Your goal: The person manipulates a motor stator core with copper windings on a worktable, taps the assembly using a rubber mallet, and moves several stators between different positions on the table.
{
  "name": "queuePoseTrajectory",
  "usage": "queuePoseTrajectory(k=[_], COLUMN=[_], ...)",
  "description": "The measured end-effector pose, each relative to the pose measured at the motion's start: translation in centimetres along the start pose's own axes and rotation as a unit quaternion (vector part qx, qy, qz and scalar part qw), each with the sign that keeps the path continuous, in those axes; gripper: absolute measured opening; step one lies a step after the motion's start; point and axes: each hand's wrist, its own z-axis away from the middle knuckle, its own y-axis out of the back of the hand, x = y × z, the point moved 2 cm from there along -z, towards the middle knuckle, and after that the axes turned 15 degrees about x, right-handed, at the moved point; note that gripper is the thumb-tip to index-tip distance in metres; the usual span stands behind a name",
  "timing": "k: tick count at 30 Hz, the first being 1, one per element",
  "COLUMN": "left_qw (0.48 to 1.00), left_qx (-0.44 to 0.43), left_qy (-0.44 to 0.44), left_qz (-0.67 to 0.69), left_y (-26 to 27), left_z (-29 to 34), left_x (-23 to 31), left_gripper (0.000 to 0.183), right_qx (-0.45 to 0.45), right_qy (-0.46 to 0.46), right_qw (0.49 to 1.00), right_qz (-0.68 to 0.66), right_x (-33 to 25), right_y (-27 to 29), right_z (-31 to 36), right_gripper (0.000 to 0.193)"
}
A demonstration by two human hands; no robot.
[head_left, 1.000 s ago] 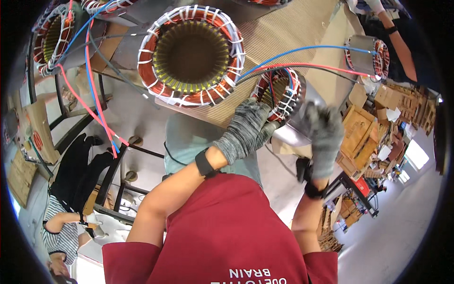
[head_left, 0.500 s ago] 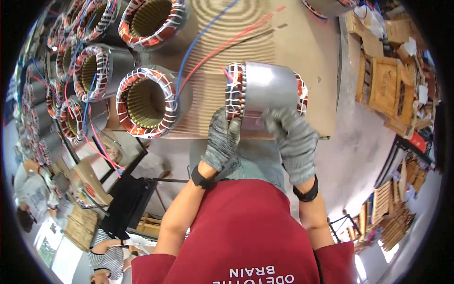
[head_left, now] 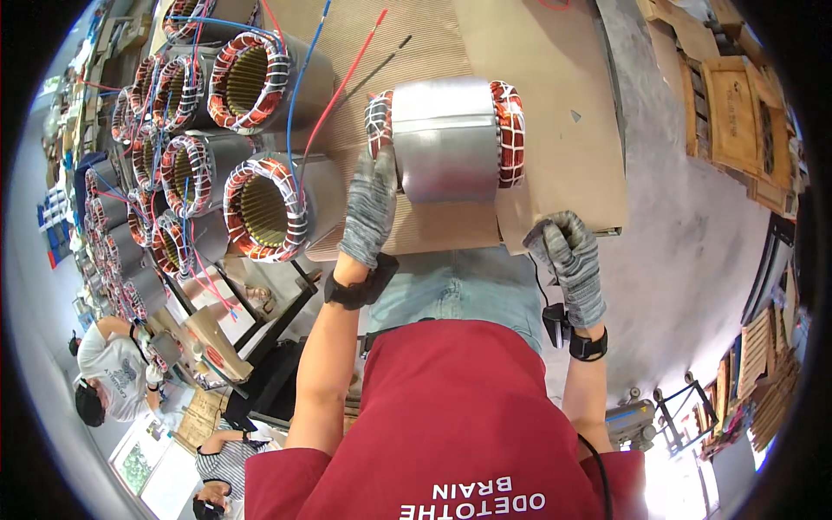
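A motor stator (head_left: 444,143) lies on its side on the cardboard. It has a smooth grey metal body, and orange windings laced with white cord stick out at both ends. My gloved left hand (head_left: 371,208) rests along its left end, fingers stretched out and close together, touching the metal near the windings. Off to the right, near the table's front edge, my gloved right hand (head_left: 569,264) is apart from the stator. Its fingers are bent and pressed together. Something dark shows at their tips, which I cannot make out.
Several more stators (head_left: 266,208) with red and blue leads stand at the left. Corrugated cardboard (head_left: 451,225) covers the table. A wooden crate (head_left: 737,108) is on the floor at the right. Two people (head_left: 117,364) are at the lower left.
My right hand has come away from the stator, toward the right and nearer to me. The stator has turned, showing more of its right windings. My left hand's fingers have straightened. The view has shifted.
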Motion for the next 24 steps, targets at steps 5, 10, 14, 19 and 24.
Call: queuePoseTrajectory(k=[5, 10, 14, 19, 24], left_qw=[0.959, 0.838, 0.852, 0.837, 0.855], left_qx=[-0.041, -0.014, -0.027, 0.017, -0.002], left_qy=[0.207, 0.382, 0.363, 0.337, 0.360], left_qz=[0.190, 0.390, 0.377, 0.430, 0.373], left_y=[0.2, -1.3, -0.4, -1.2, -1.2], left_z=[-4.4, -7.7, -7.0, -7.4, -6.2], left_x=[0.8, 0.4, 1.4, 0.5, 0.3], left_gripper=[0.026, 0.038, 0.041, 0.044, 0.035], right_qx=[0.031, -0.029, -0.019, -0.073, -0.048], right_qy=[-0.040, 0.150, 0.162, 0.037, -0.022], right_qw=[0.991, 0.986, 0.984, 0.989, 0.961], right_qz=[-0.123, -0.059, -0.074, -0.119, -0.273], right_x=[-1.9, -2.3, -2.6, -5.7, -6.5], right_y=[-2.2, -3.1, -4.5, -6.9, -7.2], right_z=[-1.6, -4.4, -6.7, -8.2, -7.1], right_gripper=[0.020, 0.018, 0.020, 0.015, 0.015])
